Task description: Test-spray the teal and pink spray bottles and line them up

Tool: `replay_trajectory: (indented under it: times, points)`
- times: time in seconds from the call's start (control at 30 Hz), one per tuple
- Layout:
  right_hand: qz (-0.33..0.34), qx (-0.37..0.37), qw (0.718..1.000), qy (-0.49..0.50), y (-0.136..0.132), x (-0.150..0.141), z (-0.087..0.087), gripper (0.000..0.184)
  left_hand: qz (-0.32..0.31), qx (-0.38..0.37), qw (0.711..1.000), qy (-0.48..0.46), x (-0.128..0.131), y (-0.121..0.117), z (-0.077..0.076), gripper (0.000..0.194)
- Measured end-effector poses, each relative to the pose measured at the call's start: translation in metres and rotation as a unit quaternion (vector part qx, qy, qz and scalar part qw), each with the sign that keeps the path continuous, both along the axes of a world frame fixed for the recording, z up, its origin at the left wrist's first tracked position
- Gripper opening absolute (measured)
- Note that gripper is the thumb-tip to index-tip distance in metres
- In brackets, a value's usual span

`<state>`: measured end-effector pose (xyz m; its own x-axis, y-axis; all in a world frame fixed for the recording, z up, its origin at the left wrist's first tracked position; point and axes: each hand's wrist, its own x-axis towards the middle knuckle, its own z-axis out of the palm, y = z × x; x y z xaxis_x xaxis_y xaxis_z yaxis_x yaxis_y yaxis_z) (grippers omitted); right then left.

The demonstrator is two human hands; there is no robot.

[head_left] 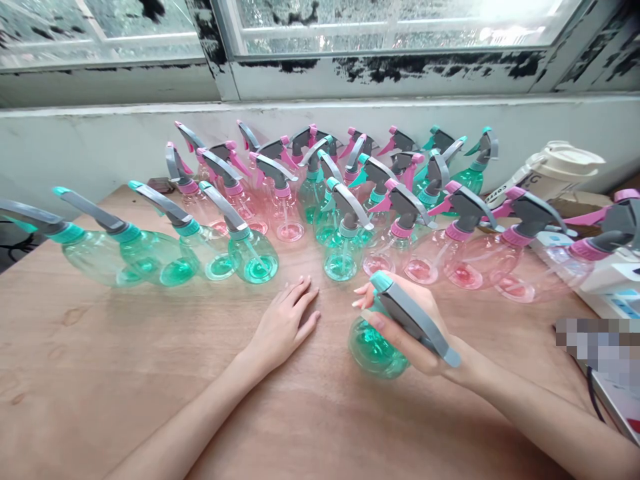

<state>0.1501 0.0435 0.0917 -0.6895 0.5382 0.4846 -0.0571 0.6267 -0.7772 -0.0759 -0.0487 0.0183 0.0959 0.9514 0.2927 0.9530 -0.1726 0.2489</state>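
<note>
A green spray bottle point(379, 350) with a grey and teal trigger head is in my right hand point(423, 320), whose fingers wrap round its neck below the head. The bottle is close to the table top, slightly tilted; whether its base touches the wood I cannot tell. My left hand point(286, 319) lies flat on the wooden table point(150, 380), fingers stretched out, with nothing in it. Just beyond it stand a green spray bottle point(254, 259) on the left and another green spray bottle point(341, 259) near the middle.
Several pink spray bottles point(423, 257) stand along the right, with more pink and green ones behind. A row of green bottles point(150, 250) runs to the left. At the right are a cream cup point(563, 167) and white boxes point(617, 280). A wall point(100, 137) and windows rise behind.
</note>
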Motion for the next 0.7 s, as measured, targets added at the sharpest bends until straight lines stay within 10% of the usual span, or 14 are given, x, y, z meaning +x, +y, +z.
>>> replay_trajectory:
  times: [0.2,0.7]
  points:
    - [-0.008,-0.037,0.999,-0.009,-0.0039,-0.0007,0.0005,0.035,-0.001,-0.002,1.000,0.004,0.0004,0.0000,0.0003,0.040]
    - [-0.038,0.035,0.999,-0.006,-0.0064,-0.0009,0.0029,0.034,0.001,-0.005,1.000,0.019,0.0003,0.0000,0.0001,0.039]
